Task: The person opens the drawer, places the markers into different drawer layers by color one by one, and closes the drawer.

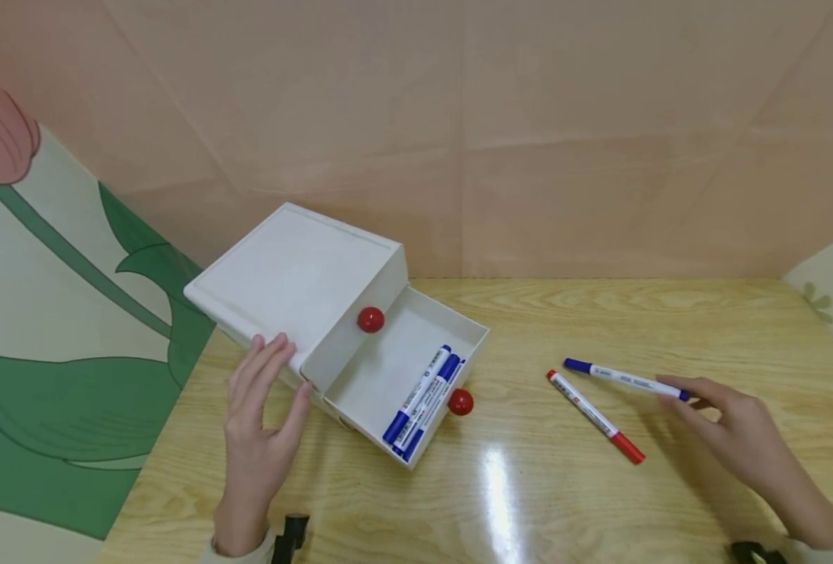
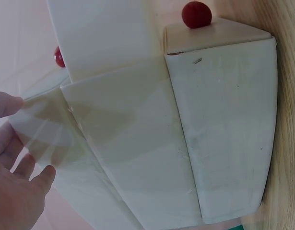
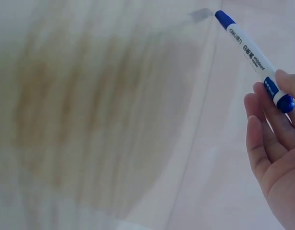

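My right hand (image 1: 744, 431) pinches a blue whiteboard marker (image 1: 628, 379) near one end, between thumb and fingers. In the right wrist view the blue marker (image 3: 250, 52) slants up and away from the fingers. On the left stands a white drawer box (image 1: 297, 274) with one drawer (image 1: 381, 364) pulled out. Several blue markers (image 1: 423, 395) lie inside along the drawer's front. My left hand (image 1: 257, 427) rests at the box's near top edge, fingers extended; the left wrist view has its fingertips right at the box's side (image 2: 46, 124). A red marker (image 1: 593, 413) lies on the table below the held one.
One red knob (image 1: 370, 319) sits on the closed upper front, another red knob (image 1: 461, 402) on the open drawer's front. The wooden table (image 1: 550, 509) meets a pinkish-beige covering (image 1: 600, 157) at the back. Painted leaves (image 1: 57, 415) cover the left wall.
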### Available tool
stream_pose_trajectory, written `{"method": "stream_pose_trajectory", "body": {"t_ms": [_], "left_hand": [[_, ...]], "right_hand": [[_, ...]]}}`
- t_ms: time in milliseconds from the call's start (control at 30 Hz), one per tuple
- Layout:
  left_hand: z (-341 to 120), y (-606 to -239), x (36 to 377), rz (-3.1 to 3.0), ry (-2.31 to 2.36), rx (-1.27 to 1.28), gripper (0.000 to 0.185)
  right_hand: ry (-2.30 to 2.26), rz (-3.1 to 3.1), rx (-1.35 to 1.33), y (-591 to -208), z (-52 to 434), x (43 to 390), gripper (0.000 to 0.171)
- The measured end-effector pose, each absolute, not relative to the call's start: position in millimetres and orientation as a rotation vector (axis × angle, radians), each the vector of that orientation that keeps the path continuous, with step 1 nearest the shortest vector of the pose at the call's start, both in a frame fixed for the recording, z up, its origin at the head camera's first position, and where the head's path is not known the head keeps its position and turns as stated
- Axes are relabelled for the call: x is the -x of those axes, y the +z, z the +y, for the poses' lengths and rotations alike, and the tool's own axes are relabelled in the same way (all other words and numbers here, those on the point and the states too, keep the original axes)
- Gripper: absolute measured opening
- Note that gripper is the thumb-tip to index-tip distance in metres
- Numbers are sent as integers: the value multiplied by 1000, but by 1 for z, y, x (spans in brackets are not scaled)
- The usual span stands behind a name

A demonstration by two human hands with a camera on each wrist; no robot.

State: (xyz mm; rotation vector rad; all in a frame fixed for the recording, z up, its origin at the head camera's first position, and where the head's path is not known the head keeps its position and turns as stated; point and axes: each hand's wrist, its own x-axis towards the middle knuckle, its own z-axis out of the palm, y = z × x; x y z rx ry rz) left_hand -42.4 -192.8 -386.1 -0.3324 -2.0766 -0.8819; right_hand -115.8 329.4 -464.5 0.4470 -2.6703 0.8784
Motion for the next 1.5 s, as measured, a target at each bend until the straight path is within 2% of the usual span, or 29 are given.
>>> {"method": "stream_pose_trajectory", "body": {"t_ms": [267,567,1500], "left_hand": [[-194,-386,42,-2074,-879,328,50],[-195,-388,43,-2068,-885,346,45],[-194,-388,44,-2070,-867,351,46]], "right_hand": [[951,-2588,-443,-454,319,110,27],[992,-2673,-325,-436,308,102,26],[1143,-2631,-499,-407,277,102,27]]}}
